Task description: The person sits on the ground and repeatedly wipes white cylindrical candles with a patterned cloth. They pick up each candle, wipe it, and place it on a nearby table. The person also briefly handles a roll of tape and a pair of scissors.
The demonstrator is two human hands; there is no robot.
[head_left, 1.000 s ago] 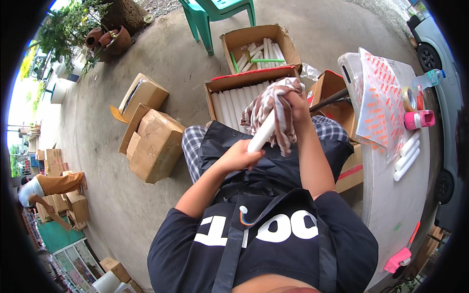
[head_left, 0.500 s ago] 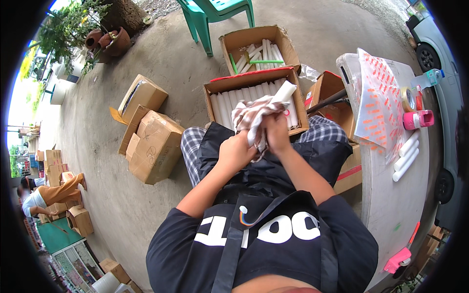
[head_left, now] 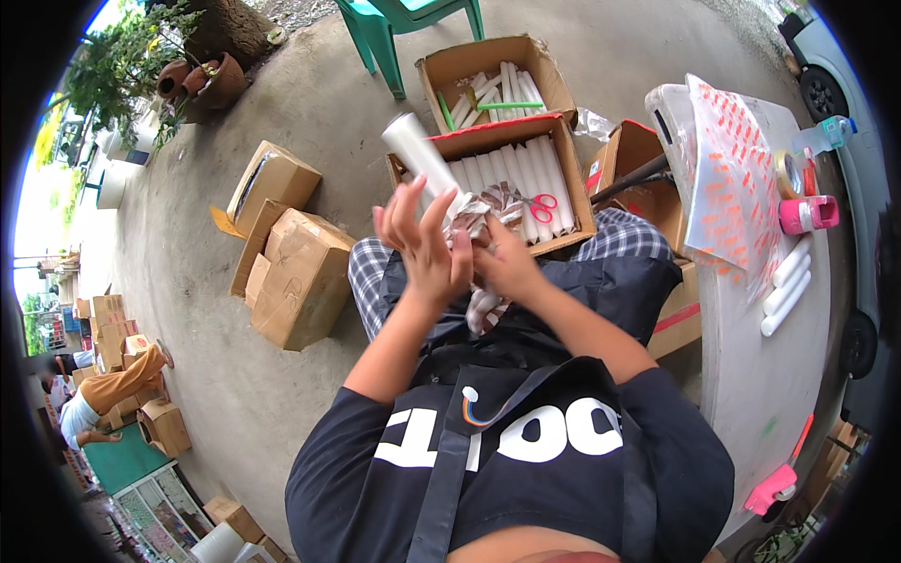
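A long white candle slants up and to the left over the near cardboard box. Its lower end sits in a brown-and-white cloth, which my right hand grips around it. My left hand is open, fingers spread, just beside the candle and cloth. Whether its palm touches them is hard to tell. Below the hands a loose end of the cloth hangs over my lap. In the near box several white candles lie in a row, with red-handled scissors on top.
Beyond it stands another open box with white and green sticks. At right, a table bears plastic sheeting, tape, a bottle, several white candles and a pink tool. Cartons sit at left; a person bends far left.
My left hand has let go of the cloth and opened. The candle has swung from leaning right to leaning left, and more of it shows. The scissors are now uncovered.
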